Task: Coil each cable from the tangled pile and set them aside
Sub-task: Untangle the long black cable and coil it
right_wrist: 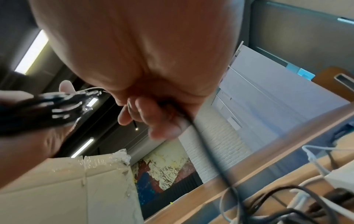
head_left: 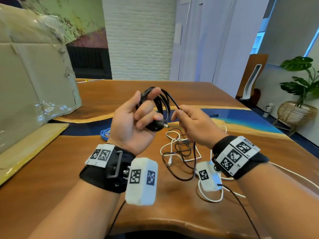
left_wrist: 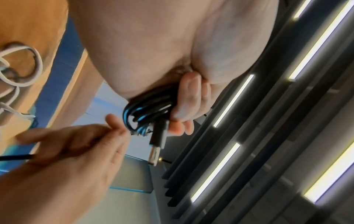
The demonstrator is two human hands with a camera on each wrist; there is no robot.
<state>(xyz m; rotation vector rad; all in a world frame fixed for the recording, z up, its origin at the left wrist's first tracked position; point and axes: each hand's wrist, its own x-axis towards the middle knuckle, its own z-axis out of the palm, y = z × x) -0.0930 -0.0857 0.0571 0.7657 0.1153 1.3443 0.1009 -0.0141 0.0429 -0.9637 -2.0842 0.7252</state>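
One black cable (head_left: 164,102) mid-coil: left hand (head_left: 136,118) grips the loops, right hand (head_left: 193,123) pinches the tail. Next wrap needs slack from the pile (head_left: 179,152).

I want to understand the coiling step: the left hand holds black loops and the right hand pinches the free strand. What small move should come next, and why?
Probably the right hand should carry the strand it pinches over to the left hand and lay one more loop onto the black cable coil. The cable's tail still runs down into the tangled pile on the table, so it is not fully wound.
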